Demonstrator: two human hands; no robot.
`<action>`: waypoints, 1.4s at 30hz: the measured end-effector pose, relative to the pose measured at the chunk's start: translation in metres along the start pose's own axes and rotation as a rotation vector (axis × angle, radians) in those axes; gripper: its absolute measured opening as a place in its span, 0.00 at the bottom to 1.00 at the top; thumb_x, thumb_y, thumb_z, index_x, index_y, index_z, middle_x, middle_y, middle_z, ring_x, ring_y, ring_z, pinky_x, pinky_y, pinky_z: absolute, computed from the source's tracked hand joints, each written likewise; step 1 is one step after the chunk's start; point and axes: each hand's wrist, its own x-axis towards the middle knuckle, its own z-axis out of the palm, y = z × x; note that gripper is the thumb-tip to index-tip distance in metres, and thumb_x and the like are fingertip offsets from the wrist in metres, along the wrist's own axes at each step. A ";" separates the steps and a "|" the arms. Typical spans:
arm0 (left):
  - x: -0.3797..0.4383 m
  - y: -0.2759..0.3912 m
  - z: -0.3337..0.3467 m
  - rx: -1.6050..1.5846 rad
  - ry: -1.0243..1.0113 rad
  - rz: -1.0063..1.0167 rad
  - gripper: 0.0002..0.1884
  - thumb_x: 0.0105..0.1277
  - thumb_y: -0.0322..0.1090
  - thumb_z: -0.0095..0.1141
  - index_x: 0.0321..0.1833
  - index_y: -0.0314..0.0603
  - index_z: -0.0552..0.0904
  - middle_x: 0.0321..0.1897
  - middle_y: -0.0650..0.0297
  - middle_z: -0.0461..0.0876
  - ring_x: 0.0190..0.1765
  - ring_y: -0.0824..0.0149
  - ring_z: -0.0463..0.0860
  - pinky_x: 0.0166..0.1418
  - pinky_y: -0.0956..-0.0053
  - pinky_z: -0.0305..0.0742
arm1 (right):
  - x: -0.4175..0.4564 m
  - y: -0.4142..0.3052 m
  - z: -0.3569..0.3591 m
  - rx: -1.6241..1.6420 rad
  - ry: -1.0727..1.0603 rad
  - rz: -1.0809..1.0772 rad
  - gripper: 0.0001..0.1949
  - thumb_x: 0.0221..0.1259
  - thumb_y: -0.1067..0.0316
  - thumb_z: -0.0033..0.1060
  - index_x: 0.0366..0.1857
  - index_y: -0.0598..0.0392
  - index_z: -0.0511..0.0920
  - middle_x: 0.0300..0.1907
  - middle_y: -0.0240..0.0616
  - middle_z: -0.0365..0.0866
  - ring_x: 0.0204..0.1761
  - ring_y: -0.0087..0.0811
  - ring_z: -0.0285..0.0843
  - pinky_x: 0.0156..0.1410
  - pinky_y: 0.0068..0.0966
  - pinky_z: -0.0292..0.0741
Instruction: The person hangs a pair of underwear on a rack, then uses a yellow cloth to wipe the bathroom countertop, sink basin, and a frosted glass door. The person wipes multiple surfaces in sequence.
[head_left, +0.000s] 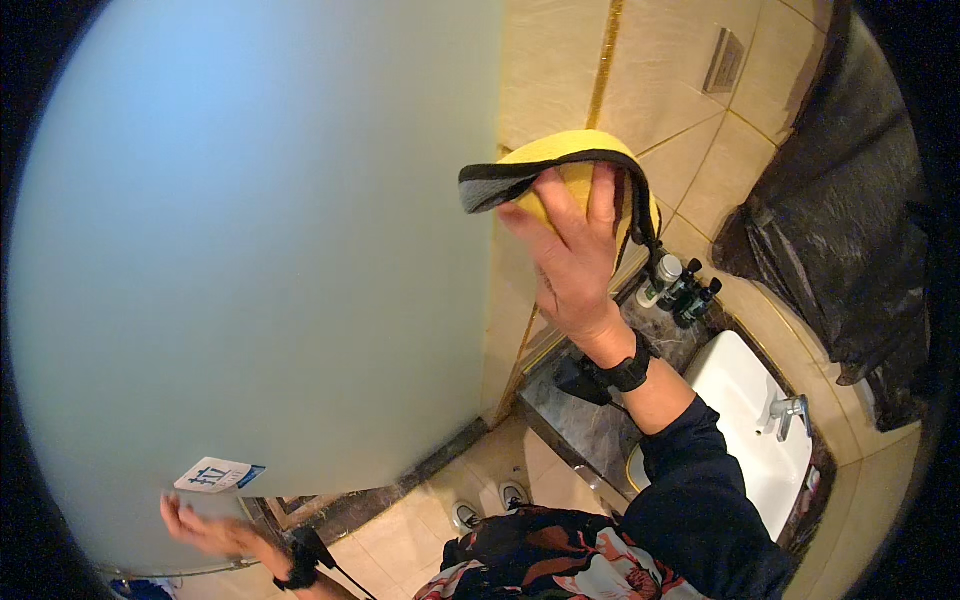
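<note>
In my right hand (574, 255) is a folded yellow and grey microfiber cloth (581, 142) with black edging. It is raised in front of the tiled wall, beside the edge of a large frosted glass door panel (300, 262). My fingers press into the cloth's yellow side, and a grey corner sticks out to the left. My left hand (214, 529) is at the lower left, blurred, with its fingers extended near the glass and just below a white and blue sticker (217, 475) bearing writing. No object shows in it; whether it touches the glass is unclear.
To the right, a dark marble counter (592, 427) carries a white sink (750, 442) with a chrome faucet (787, 411), several small bottles (679, 289) and a black hair dryer (581, 381). Black plastic sheeting (832, 210) hangs at far right. A dark stone sill (420, 472) edges the tiled floor.
</note>
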 end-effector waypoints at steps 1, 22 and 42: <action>-0.005 0.022 -0.005 -0.022 0.035 0.109 0.16 0.70 0.37 0.40 0.47 0.28 0.73 0.44 0.51 0.75 0.46 0.59 0.73 0.55 0.66 0.67 | -0.001 0.002 -0.001 -0.012 0.004 -0.010 0.11 0.51 0.71 0.56 0.39 0.52 0.83 0.55 0.42 0.75 0.60 0.55 0.62 0.62 0.43 0.65; -0.140 0.149 0.046 -0.762 -1.158 -0.884 0.10 0.67 0.35 0.48 0.44 0.36 0.76 0.38 0.64 0.78 0.39 0.74 0.75 0.47 0.78 0.72 | -0.077 -0.092 0.003 0.848 -0.379 0.015 0.17 0.53 0.72 0.51 0.50 0.55 0.72 0.59 0.44 0.70 0.62 0.46 0.66 0.67 0.50 0.55; -0.130 0.083 0.023 -0.639 -1.176 -0.943 0.11 0.70 0.37 0.44 0.36 0.38 0.75 0.30 0.62 0.78 0.34 0.68 0.80 0.36 0.76 0.76 | -0.126 -0.101 0.023 1.575 -0.790 0.741 0.10 0.59 0.76 0.48 0.41 0.57 0.80 0.43 0.41 0.79 0.46 0.32 0.77 0.53 0.24 0.70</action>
